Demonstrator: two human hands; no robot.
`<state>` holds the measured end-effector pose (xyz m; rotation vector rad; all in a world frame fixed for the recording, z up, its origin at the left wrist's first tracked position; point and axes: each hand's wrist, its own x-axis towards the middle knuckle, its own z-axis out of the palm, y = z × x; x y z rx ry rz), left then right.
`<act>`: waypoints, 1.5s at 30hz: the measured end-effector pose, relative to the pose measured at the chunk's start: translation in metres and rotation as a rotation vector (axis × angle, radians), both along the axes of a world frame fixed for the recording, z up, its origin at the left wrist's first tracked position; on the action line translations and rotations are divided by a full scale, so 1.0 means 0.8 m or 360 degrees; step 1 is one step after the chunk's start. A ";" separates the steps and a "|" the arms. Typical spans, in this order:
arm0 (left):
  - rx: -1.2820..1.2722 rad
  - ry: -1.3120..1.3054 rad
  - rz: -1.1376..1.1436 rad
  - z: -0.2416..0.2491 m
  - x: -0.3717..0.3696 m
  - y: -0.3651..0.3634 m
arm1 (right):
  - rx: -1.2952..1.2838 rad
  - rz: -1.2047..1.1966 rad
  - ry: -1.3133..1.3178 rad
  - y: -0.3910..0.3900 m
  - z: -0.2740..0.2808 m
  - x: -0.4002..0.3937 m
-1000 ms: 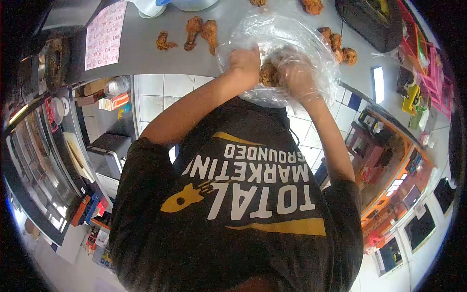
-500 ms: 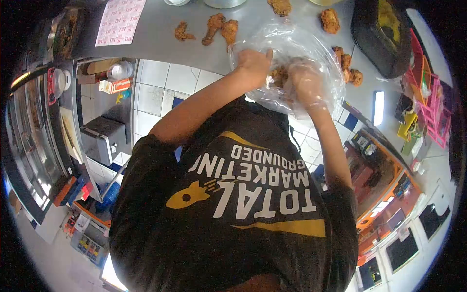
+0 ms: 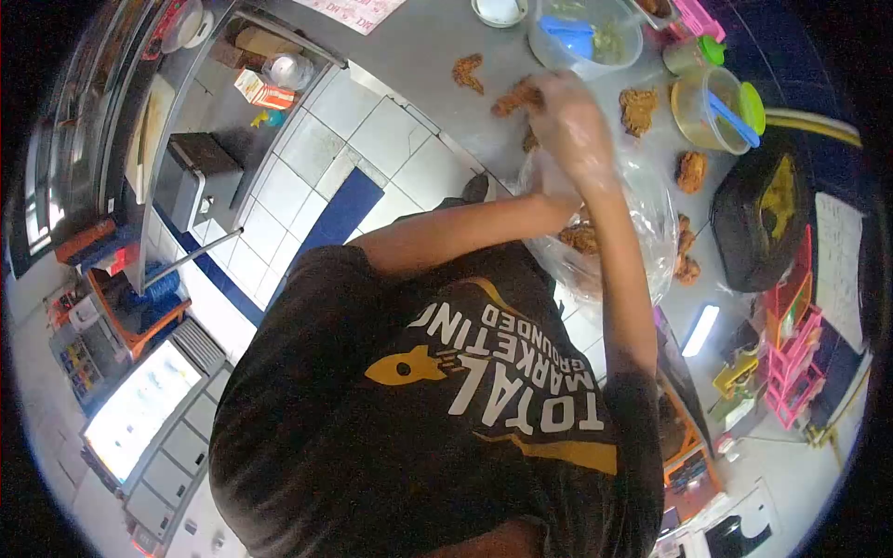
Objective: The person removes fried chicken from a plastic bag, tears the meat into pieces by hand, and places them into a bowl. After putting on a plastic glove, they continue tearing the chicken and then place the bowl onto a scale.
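My right hand point(image 3: 575, 130), in a clear plastic glove, reaches over the steel table with its fingers closed round the end of a fried chicken piece point(image 3: 516, 99). My left hand point(image 3: 556, 189) is partly hidden behind my right wrist and grips the rim of a clear plastic bag point(image 3: 651, 209). Inside the bag lie more chicken pieces point(image 3: 581, 239). Another chicken piece point(image 3: 529, 139) shows just below my right fingers. Around them on the table are a small piece point(image 3: 468, 73), a larger piece point(image 3: 638, 112) and one farther right point(image 3: 691, 172).
A tub with a blue utensil point(image 3: 609, 60) stands at the back, beside a small white dish point(image 3: 499, 9). Right of these are a tub with a green lid point(image 3: 707, 116) and a black container point(image 3: 744, 256). Printed paper point(image 3: 349, 11) lies back left. The table's edge point(image 3: 456, 149) is near my left arm.
My right hand has come out of the bag and moved up and left to the chicken on the table. My left hand stays at the bag's rim. The view has turned, showing more tubs.
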<state>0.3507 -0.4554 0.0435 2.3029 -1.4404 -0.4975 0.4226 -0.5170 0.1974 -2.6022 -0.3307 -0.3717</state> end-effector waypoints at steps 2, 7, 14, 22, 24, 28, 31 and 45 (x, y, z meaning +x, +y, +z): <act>-0.0171 0.0242 0.0213 0.010 -0.004 0.001 | -0.0064 0.0108 -0.0095 0.023 -0.053 0.058; 0.0259 -0.0058 0.0125 0.005 -0.016 -0.010 | -0.0477 0.0251 0.0234 0.033 -0.128 0.128; 0.0629 0.0101 -0.0164 0.096 0.010 0.012 | -0.0058 -0.0120 0.0165 0.013 -0.025 0.051; -0.0063 0.0049 -0.0400 0.138 0.032 0.018 | 0.0132 -0.0310 0.0476 -0.077 0.033 -0.212; 0.0030 0.0085 -0.0553 0.132 0.031 0.006 | -0.0201 -0.0586 0.0846 -0.090 0.018 -0.263; 0.0487 0.0161 -0.0485 0.154 0.009 -0.010 | -0.0731 -0.0979 0.1639 -0.096 0.006 -0.312; 0.0707 0.0271 -0.0498 0.155 -0.003 -0.020 | -0.0642 -0.1170 0.1807 -0.079 0.007 -0.314; 0.0714 -0.0756 -0.0437 0.150 0.036 -0.074 | -0.0234 -0.1424 0.0660 -0.089 -0.030 -0.309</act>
